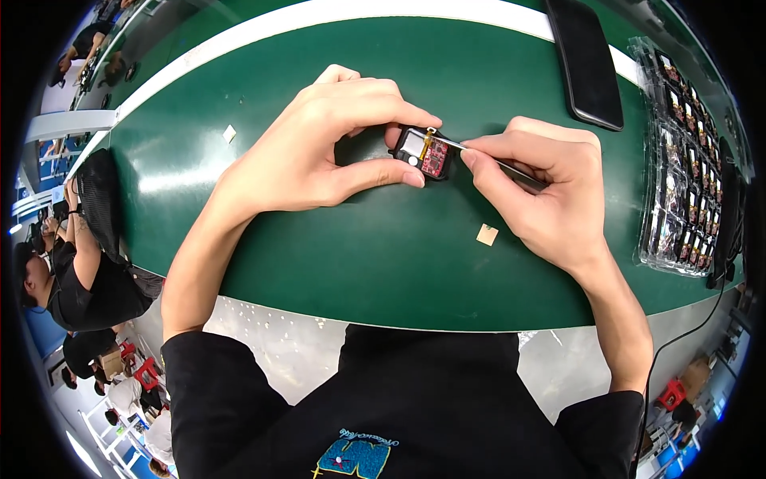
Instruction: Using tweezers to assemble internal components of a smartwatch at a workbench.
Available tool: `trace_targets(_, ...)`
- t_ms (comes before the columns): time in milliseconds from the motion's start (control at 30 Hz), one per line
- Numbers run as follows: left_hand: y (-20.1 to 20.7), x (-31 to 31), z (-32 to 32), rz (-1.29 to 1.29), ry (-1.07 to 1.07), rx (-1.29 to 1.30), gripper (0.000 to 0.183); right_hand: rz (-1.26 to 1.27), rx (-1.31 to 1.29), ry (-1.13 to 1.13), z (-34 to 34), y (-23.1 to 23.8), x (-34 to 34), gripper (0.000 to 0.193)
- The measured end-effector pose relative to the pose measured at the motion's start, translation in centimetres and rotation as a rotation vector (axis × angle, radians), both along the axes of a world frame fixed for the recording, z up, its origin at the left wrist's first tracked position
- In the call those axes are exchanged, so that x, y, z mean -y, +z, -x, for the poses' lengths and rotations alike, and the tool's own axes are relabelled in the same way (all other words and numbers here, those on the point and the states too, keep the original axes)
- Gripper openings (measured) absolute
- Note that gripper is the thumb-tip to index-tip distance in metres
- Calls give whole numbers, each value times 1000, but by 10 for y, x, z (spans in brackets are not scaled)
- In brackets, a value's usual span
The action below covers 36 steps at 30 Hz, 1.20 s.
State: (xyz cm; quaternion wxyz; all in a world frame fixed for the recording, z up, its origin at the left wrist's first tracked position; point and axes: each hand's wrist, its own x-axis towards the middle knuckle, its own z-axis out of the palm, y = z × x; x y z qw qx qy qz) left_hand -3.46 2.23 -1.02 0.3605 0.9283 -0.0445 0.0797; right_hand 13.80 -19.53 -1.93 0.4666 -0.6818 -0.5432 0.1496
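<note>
Between the thumb and fingers of my left hand (319, 140) is a small black electronic device (423, 152), its inside exposed. A red circuit board, a silvery block, a white round spot and a yellowish strip show in it. My right hand (550, 180) pinches a thin metal tool like tweezers (511, 168), whose tip reaches the device's right upper edge. Whether the tip grips anything is too small to tell. Below the right hand's fingertips, a small beige square piece (487, 234) lies on the green table (383, 263).
Clear plastic trays (658, 215) holding several similar devices stand at the right edge. A black phone-like slab (586, 68) lies at the far right. A small white scrap (230, 133) is left of my left hand. A dark cable (686, 331) runs down the right side. Other people sit at the left.
</note>
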Motion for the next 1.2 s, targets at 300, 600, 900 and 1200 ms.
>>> trace_targets(300,-2,-1,0,-23,-1,17,58,9,-53,-27,1,2,0,6)
trace_targets(600,2,7,-1,24,118,-4,53,-84,54,-56,-2,-5,6,14)
trace_targets(900,-1,6,-2,-16,79,30,48,-134,185,-15,2,-5,6,18)
trace_targets(1200,-3,-2,2,34,50,2,50,-103,57,6,1,-4,4,11)
